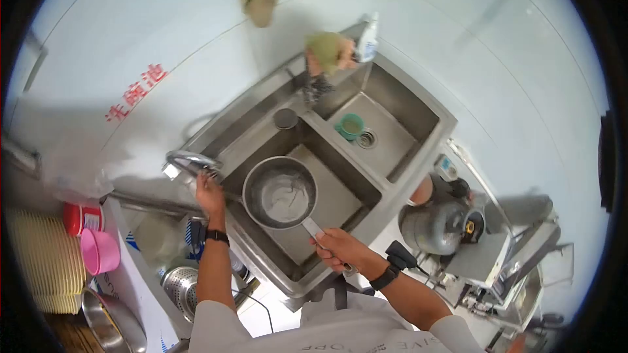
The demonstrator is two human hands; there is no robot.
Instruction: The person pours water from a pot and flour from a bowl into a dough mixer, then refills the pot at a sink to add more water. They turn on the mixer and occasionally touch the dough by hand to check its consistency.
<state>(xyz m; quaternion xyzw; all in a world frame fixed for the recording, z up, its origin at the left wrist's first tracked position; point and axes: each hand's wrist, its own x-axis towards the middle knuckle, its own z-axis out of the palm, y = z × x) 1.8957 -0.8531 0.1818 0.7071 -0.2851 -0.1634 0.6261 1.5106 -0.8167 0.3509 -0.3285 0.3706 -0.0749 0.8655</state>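
My right hand (341,249) is wrapped round the handle of a metal saucepan (256,186). The pan is held over the left basin of a steel double sink (337,199), with what looks like a little water in its bottom. At the sink's left edge, my left hand (209,195) grips the chrome faucet (191,160); its fingertips are partly hidden there. A green cup (351,126) stands beside the drain in the right basin. On the ledge between the basins and the wall sits a dark round cap (285,118).
Behind the sink are a white spray bottle (369,40) and a green cloth (325,50) with a dark scrubber (318,89). Left are a pink cup (99,251), stacked yellowish trays (44,261) and a perforated steel bowl (180,287). A grey gas cylinder (432,230) stands right.
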